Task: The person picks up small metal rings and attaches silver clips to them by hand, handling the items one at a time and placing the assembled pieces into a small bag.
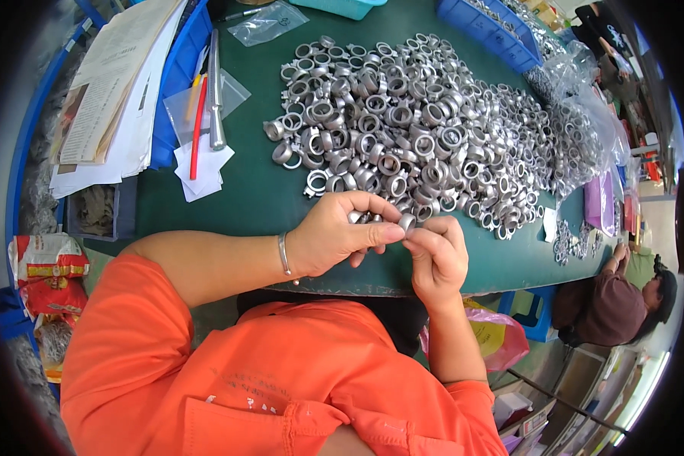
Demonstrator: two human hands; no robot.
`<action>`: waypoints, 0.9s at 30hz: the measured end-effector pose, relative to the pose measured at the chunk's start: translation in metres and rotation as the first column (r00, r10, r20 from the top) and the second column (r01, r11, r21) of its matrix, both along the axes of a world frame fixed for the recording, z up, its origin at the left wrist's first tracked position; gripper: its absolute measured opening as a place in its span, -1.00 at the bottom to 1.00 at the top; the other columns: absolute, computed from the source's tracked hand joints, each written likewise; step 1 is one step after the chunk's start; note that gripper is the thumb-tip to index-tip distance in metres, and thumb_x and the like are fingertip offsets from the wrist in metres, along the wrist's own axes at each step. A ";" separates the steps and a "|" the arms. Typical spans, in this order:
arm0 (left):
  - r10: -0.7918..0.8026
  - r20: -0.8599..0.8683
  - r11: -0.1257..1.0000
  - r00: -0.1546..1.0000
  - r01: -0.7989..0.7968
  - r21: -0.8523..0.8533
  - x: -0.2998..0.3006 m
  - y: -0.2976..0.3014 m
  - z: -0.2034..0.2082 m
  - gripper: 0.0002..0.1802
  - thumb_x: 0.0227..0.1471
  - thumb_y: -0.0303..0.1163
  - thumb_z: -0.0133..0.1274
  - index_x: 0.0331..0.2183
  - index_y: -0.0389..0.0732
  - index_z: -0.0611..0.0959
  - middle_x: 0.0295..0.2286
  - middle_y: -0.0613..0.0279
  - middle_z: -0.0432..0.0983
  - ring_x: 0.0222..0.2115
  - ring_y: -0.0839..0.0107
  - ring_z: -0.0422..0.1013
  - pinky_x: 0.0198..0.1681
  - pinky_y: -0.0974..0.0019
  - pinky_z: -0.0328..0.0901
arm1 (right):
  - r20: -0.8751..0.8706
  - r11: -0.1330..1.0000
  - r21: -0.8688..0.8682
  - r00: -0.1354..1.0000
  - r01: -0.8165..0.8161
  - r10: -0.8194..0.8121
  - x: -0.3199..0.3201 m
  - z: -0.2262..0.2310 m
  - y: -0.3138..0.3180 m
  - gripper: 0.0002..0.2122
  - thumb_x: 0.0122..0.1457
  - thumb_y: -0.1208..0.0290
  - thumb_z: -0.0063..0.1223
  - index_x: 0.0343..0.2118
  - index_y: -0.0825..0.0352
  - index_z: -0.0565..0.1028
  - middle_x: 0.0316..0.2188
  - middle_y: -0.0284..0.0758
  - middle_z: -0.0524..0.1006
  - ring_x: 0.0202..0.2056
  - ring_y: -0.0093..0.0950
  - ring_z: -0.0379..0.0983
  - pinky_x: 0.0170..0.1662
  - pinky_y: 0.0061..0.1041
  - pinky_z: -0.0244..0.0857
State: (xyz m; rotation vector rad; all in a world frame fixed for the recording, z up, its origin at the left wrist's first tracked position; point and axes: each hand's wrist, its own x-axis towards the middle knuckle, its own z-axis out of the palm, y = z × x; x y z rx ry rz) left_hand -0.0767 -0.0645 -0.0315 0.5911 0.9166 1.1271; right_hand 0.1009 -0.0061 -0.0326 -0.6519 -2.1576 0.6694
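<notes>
Just above the near edge of the green table [239,205], both my hands meet at a grey metal ring [407,222]. The thumb and fingers of my left hand [330,234] close on it from one side. My right hand [439,257] pinches the same ring from the other side, its fingers curled. A few more small metal pieces [359,218] show in the curl of my left fingers, partly hidden. Right beyond the hands spreads a large heap of similar metal rings [403,114], many with small side lugs.
At the left lie a red pen [198,129], a metal rod-like tool [216,91] and stacked papers [106,106] by a blue bin [176,83]. Another blue bin [494,34] stands far right, near plastic bags [577,76]. A person [612,304] sits at the right.
</notes>
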 end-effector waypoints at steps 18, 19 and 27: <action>0.190 -0.441 0.807 0.877 0.116 0.579 0.003 -0.003 -0.006 -0.85 -0.18 -0.61 0.12 -0.42 -0.28 0.55 -0.42 0.26 0.41 -0.42 0.53 0.33 -0.35 0.51 0.22 | -0.433 0.909 -0.338 0.898 -0.243 0.079 0.004 -0.019 -0.018 -0.57 -0.10 0.76 0.10 -0.18 0.37 0.18 -0.22 -0.05 0.38 -0.19 -0.37 0.38 -0.18 -0.52 0.34; 0.185 -0.450 0.806 0.874 0.127 0.578 0.003 -0.002 -0.006 -0.84 -0.18 -0.59 0.13 -0.42 -0.28 0.55 -0.42 0.26 0.41 -0.42 0.53 0.34 -0.34 0.50 0.22 | -0.432 0.909 -0.339 0.899 -0.242 0.078 0.004 -0.019 -0.019 -0.57 -0.10 0.76 0.10 -0.18 0.37 0.18 -0.22 -0.05 0.38 -0.19 -0.37 0.38 -0.18 -0.52 0.34; 0.171 -0.492 0.839 0.854 0.136 0.527 0.005 -0.005 -0.007 -0.83 -0.14 -0.56 0.11 -0.37 -0.30 0.56 -0.42 0.26 0.42 -0.46 0.54 0.37 -0.39 0.51 0.28 | -0.084 0.977 0.159 0.988 0.143 -0.131 0.000 0.000 -0.022 -0.69 -0.26 0.68 0.24 -0.37 0.34 0.45 -0.48 -0.29 0.41 -0.48 -0.44 0.36 -0.42 -0.55 0.25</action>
